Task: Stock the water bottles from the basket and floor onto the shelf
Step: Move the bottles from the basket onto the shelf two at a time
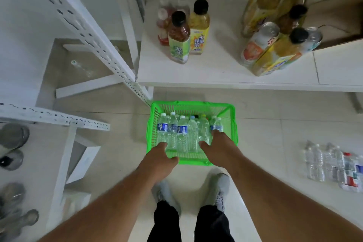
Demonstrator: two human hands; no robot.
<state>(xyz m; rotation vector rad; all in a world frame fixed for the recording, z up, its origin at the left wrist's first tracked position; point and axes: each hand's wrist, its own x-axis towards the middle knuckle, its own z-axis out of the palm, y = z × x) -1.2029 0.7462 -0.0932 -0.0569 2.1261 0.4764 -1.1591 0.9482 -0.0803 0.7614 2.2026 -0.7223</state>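
A green plastic basket [192,104] stands on the floor in front of my feet, with several clear water bottles [182,131] lying side by side in it. My left hand [159,158] reaches in at the near left, its fingertips touching the base of the leftmost bottle [162,124]. Further right, my right hand [218,150] has its fingers over the lower part of the rightmost bottle [216,123], thumb spread to the left. More water bottles [332,165] lie on the floor at the right. The white shelf [216,73] is just beyond the basket.
Tea bottles [178,39] stand on the shelf, with more bottles and cans [275,45] and a cardboard box [337,21] to the right. A perforated shelf post [94,39] slants at the left. One clear bottle [81,68] lies behind it.
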